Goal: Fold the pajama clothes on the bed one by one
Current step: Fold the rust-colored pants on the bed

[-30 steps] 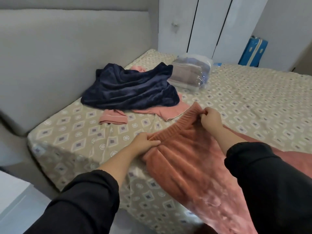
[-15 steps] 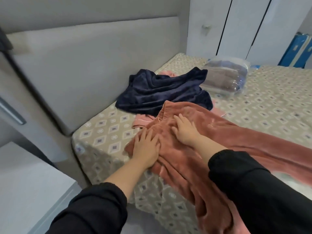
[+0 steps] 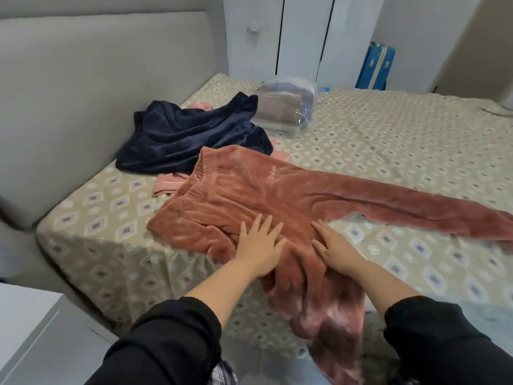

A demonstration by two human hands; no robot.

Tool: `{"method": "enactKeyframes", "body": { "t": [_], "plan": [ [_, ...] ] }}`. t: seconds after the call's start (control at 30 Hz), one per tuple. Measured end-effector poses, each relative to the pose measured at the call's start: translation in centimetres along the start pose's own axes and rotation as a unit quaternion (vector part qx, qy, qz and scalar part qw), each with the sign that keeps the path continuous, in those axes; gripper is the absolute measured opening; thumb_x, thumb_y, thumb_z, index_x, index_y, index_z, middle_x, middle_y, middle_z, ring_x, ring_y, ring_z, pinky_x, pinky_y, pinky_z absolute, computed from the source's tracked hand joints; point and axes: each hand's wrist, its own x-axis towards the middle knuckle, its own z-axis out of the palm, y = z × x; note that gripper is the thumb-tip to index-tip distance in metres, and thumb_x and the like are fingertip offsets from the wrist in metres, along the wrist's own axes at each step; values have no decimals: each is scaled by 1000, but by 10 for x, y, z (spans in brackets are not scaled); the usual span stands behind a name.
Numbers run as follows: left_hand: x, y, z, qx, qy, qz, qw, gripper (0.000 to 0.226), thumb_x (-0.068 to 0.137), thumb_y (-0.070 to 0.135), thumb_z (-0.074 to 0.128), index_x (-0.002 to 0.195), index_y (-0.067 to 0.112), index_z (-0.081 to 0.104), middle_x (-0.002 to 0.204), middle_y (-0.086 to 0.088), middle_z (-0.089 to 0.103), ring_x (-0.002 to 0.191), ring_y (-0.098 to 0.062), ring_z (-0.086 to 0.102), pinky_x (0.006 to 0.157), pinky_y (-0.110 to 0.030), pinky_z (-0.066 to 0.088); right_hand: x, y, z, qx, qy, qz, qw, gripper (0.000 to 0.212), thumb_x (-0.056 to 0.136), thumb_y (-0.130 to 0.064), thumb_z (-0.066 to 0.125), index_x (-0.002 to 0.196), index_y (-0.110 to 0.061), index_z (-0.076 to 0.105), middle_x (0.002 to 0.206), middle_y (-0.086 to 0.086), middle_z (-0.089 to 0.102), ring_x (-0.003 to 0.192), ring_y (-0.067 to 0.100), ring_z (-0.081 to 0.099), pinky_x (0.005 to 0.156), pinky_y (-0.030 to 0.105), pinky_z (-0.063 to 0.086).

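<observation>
We see the rust-pink plush pajama trousers (image 3: pixel 249 195) spread on the bed (image 3: pixel 388 151) with its beige diamond-patterned sheet, close to the near-left corner. Their ribbed waistband points toward the grey padded headboard (image 3: pixel 83 79); one leg runs along the bed toward the right edge, and the other leg spills over the near edge and hangs down. Both hands lie flat on the plush fabric at the near edge, where the two legs part: our left hand (image 3: pixel 259 250) with fingers spread and palm down, our right hand (image 3: pixel 337 250) just beside it, also palm down with the fingers extended. Neither hand grips anything; they press on the cloth, a little apart from each other. Beyond the trousers, toward the headboard, a crumpled dark navy plush garment (image 3: pixel 191 137) lies over a light pink garment (image 3: pixel 169 184), whose edge touches the waistband. Farther back a clear plastic bag of folded cloth (image 3: pixel 286 109) sits near the far edge, in front of white wardrobe doors (image 3: pixel 302 37).
</observation>
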Motion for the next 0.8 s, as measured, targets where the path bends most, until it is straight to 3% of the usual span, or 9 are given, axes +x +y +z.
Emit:
{"method": "enactKeyframes", "body": {
  "t": [0.17,0.33,0.43,0.5,0.57,0.6,0.67,0.7,0.8],
  "plan": [
    [-14,62,28,41,-21,69,997,59,101,52,21,154,29,12,163,0,1,149,-20,-8,116,-56,-7,-74,31,-14,89,48,74,992,40,96,-27,55,133,-13,52,147,5,42,134,21,39,102,21,25],
    [-18,68,36,72,2,58,996,58,101,49,22,154,30,9,163,3,2,149,-19,-3,118,-54,-2,-106,45,-6,133,68,112,982,19,83,-22,72,97,-11,64,150,6,38,136,19,40,104,25,31],
    [-14,68,36,23,-11,33,999,57,101,47,27,154,33,11,163,7,2,149,-15,-2,118,-50,-3,-106,40,-2,119,82,117,982,11,83,-14,69,80,-4,66,147,9,41,134,21,41,97,19,30],
    [-9,69,35,-14,-27,11,999,58,100,48,29,154,35,10,162,10,1,149,-12,-3,117,-48,-5,-106,35,-3,153,109,112,976,14,85,-9,66,74,-1,63,133,8,55,121,21,53,85,18,33],
    [-4,68,33,-48,-39,-7,998,60,100,51,29,154,34,8,162,12,0,148,-9,-3,117,-47,-6,-107,31,-7,222,150,120,956,19,87,-7,60,69,-2,57,96,8,66,89,21,61,73,24,37],
    [-2,68,33,-63,-40,-13,997,61,99,53,28,154,34,7,162,13,0,148,-8,-3,118,-47,-6,-106,29,-10,261,169,130,941,23,89,-7,57,67,-6,54,79,6,61,74,17,56,67,25,38],
    [-1,67,35,-76,-35,-15,996,63,99,56,26,154,34,6,162,13,1,148,-7,-3,118,-47,-6,-105,28,-17,350,178,164,905,24,94,-10,49,70,-12,52,69,0,52,63,13,46,57,23,36],
    [-2,67,36,-74,-31,-13,997,63,99,56,26,154,34,6,162,13,1,148,-7,-3,118,-46,-5,-104,30,-18,370,173,177,895,21,95,-13,47,75,-12,54,70,0,51,65,13,45,56,23,34],
    [-4,66,40,-64,-20,-10,998,61,99,55,25,154,34,7,162,13,0,148,-7,-3,118,-46,-5,-103,41,-18,330,115,186,918,20,96,-26,51,90,-10,63,84,0,60,77,14,52,63,24,37]
  ]
}}
